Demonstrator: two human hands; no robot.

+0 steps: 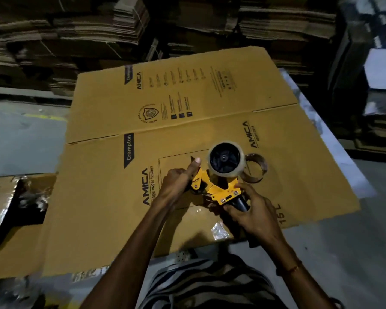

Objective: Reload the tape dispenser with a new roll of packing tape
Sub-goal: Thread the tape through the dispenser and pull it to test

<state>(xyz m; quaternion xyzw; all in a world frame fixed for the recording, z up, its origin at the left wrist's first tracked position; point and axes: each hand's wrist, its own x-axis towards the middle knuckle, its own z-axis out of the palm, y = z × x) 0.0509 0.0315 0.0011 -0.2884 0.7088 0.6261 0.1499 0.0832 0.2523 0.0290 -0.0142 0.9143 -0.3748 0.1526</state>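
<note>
On the flattened brown cardboard box (187, 121) beyond my left hand (176, 186) I read "Crompton", "AMICA" and "water heaters", with "15 L" beside my right hand (252, 210).

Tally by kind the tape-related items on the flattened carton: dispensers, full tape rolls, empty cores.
Tape dispenser: 1, held by left hand and right hand
Clear tape roll, mounted on the dispenser: 1
Empty cardboard core, lying on the carton: 1
Total: 3

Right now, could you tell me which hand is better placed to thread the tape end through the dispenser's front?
Probably the left hand: it holds the yellow dispenser at its front end, thumb up beside the tape roll. The right hand grips the black handle, steadying it.
</note>
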